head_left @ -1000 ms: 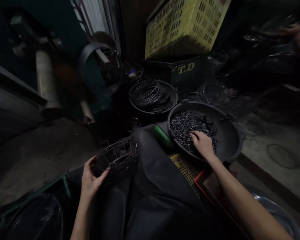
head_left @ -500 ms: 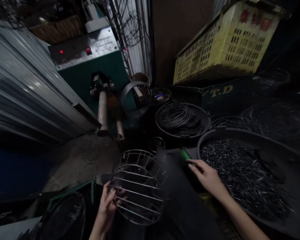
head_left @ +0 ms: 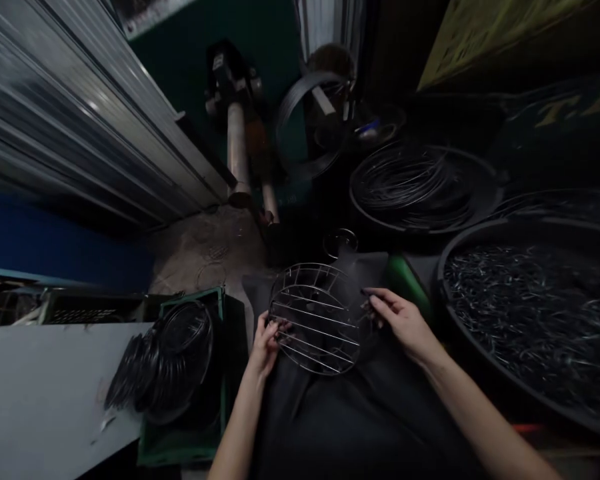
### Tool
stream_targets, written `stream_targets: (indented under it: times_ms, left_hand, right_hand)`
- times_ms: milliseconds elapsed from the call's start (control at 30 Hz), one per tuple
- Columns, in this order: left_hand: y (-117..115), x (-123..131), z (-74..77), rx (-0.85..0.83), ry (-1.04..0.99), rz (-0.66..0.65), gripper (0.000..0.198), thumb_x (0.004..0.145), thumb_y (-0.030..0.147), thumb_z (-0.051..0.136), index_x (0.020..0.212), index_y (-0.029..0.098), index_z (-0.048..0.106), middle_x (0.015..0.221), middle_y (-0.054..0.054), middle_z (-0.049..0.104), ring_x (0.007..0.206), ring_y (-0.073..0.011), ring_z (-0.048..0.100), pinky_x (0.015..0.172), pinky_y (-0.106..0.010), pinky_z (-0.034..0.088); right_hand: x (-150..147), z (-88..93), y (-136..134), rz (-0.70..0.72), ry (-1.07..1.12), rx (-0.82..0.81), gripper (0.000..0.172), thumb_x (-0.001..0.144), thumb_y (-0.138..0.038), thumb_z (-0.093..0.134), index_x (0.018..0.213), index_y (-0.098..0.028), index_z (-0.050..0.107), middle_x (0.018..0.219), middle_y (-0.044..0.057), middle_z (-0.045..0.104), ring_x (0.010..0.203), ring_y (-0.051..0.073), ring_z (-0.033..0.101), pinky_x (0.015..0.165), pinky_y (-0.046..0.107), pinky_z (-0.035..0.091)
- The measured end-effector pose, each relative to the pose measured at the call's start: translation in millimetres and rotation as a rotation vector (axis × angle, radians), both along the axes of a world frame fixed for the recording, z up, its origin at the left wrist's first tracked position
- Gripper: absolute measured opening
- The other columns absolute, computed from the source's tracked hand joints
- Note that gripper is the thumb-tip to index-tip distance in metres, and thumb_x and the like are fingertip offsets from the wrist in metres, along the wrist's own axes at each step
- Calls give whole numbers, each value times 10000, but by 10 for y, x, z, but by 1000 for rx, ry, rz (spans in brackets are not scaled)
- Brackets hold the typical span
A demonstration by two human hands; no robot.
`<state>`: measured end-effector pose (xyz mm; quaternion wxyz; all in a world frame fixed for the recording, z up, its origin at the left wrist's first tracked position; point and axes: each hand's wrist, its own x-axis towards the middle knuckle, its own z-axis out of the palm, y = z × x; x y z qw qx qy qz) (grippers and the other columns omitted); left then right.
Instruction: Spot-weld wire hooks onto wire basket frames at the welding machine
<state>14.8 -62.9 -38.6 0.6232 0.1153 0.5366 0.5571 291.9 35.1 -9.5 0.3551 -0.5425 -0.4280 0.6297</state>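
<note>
A round wire rack [head_left: 315, 327] with parallel bars and a double rim hangs over dark cloth at the lower middle. My left hand [head_left: 267, 343] is closed around the rack's left rim. Just right of the rack is my right hand [head_left: 393, 313], its thumb and fingers pinched together; what they hold, if anything, is too dark to make out. A green object [head_left: 407, 280] lies just beyond my right hand.
Black tubs hold coiled wire [head_left: 410, 187] and many small metal pieces [head_left: 525, 327]. At lower left, a green crate [head_left: 180, 453] holds black wire rings [head_left: 180, 360] beside a grey surface [head_left: 45, 393]. A green machine [head_left: 180, 67] with metal tubes [head_left: 237, 147] stands behind.
The view has tilted down and turned left. My right hand has left the green object and come close to the rack's right side. My left hand still holds the rack.
</note>
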Motion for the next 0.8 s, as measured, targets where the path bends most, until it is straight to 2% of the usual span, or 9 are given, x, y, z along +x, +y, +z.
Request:
stream_targets:
  times_ms: [167, 433, 600, 800]
  left_hand:
    - [-104, -18, -98, 44, -5, -4, 487, 730, 291, 681, 1140, 264, 419, 1027, -43, 624, 1027, -232, 613, 935, -501, 442]
    - [-129, -46, -96, 82, -29, -48, 456, 740, 305, 660, 1126, 270, 420, 1066, -47, 621, 1082, -242, 585, 972, -540, 399]
    - [-145, -84, -168, 128, -49, -88, 445, 750, 313, 644, 1132, 279, 420, 1094, -52, 619, 1122, -249, 562, 1003, -566, 354]
    - [-193, -123, -281, 185, -115, -92, 564, 682, 348, 686, 1183, 315, 428, 1198, -53, 580, 1230, -268, 478, 1039, -570, 310]
  right_hand:
    - [-8, 70, -58, 7, 212, -141, 432, 637, -465, 751, 905, -146, 636, 745, 25, 588, 604, 88, 491, 488, 199, 354]
    - [19, 159, -92, 71, 364, -256, 358, 633, -416, 768, 840, -153, 643, 732, 6, 597, 582, 63, 481, 497, 186, 354]
    - [77, 202, -90, 193, 322, -189, 360, 641, -411, 753, 854, -146, 637, 718, 5, 597, 593, 80, 500, 520, 208, 377]
    - [65, 492, -86, 437, 116, -8, 326, 725, -454, 647, 842, -151, 637, 710, 3, 591, 618, 102, 505, 607, 249, 413]
